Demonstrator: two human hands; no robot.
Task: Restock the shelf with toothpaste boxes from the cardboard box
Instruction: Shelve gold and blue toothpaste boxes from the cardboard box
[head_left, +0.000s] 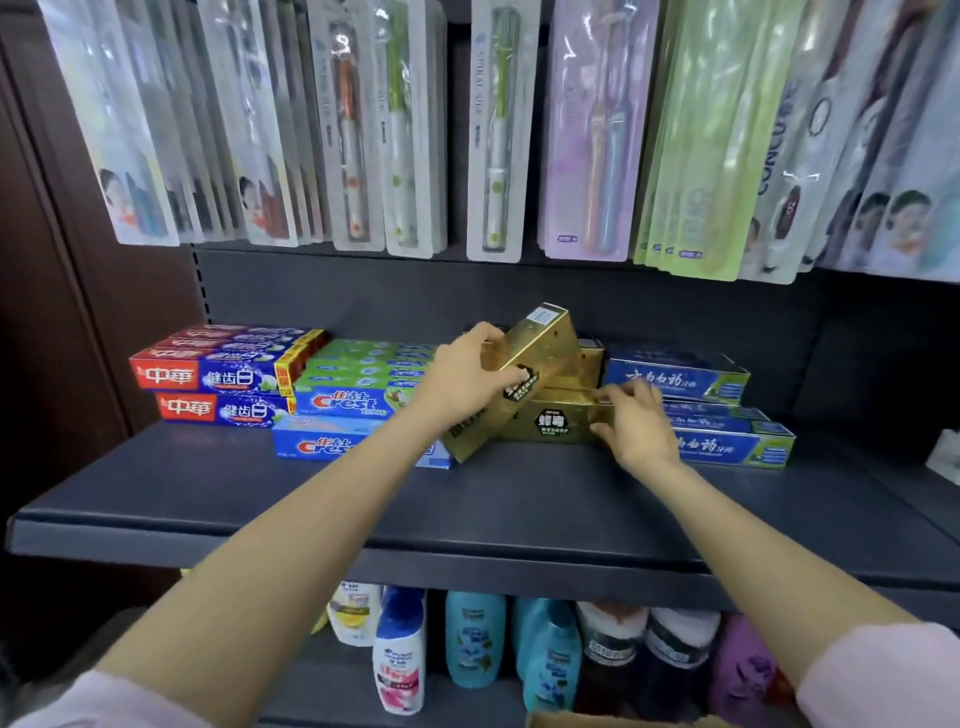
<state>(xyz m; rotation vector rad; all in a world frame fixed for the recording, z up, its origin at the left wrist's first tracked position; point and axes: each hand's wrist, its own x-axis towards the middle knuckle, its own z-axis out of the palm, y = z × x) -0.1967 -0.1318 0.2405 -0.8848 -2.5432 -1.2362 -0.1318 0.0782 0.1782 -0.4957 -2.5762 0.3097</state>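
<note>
My left hand (462, 376) grips a gold toothpaste box (540, 343), tilted with its far end raised above the dark shelf (363, 499). Under it lie more gold boxes (558, 418) stacked flat; my right hand (631, 421) pinches the right end of the front one. Left of them sit green and blue Crest boxes (353, 400) and red-and-blue boxes (213, 376). Blue boxes (722, 410) are stacked to the right. A corner of the cardboard box (613, 721) shows at the bottom edge.
Packaged toothbrushes (498, 130) hang in a row above the shelf. Shampoo bottles (467, 644) stand on the lower shelf. The front half of the toothpaste shelf is bare, and so is its far right end.
</note>
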